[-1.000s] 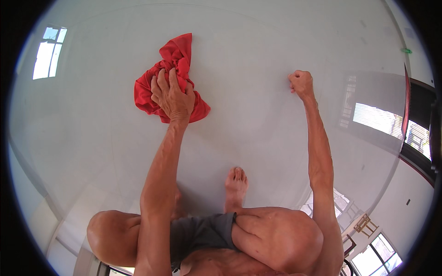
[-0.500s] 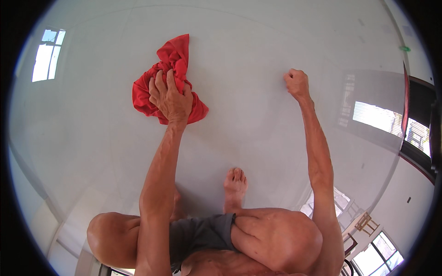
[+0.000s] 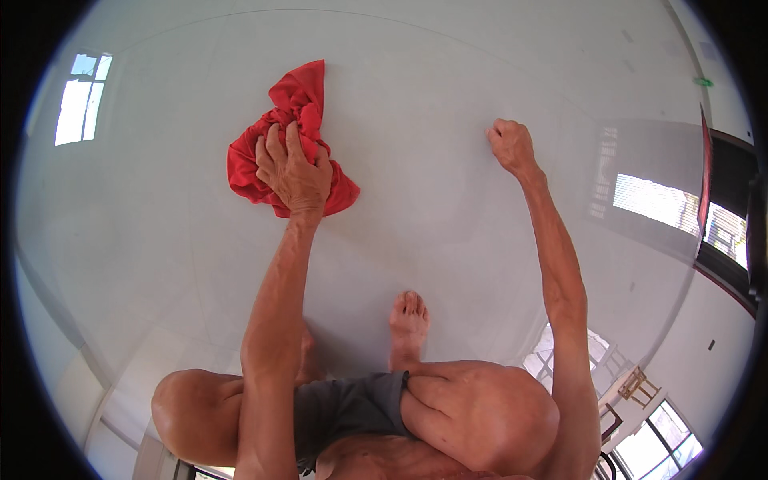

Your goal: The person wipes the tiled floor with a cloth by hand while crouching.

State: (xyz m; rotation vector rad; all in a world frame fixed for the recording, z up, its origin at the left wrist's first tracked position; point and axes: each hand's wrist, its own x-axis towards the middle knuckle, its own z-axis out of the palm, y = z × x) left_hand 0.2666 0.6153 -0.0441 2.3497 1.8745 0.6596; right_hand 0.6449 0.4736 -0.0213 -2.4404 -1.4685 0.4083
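A bunched red cloth (image 3: 254,172) lies on the pale, glossy floor, left of centre, one corner pointing away from me. My left hand (image 3: 298,172) grips it from above, fingers spread and bent into its folds. Well to the right, my right hand (image 3: 512,146) is closed in a fist, its knuckles at the floor. Nothing shows in that fist, and no cloth is near it.
My bare foot (image 3: 409,320) stands on the floor (image 3: 416,96) between my arms. At the right, a dark doorway (image 3: 726,212) opens in the wall. A small wooden stool (image 3: 638,389) is at lower right, and a small green thing (image 3: 703,82) lies at upper right.
My right fist has shifted slightly left, and its elbow has swung a little outward. My left hand and the red cloth sit very slightly further left.
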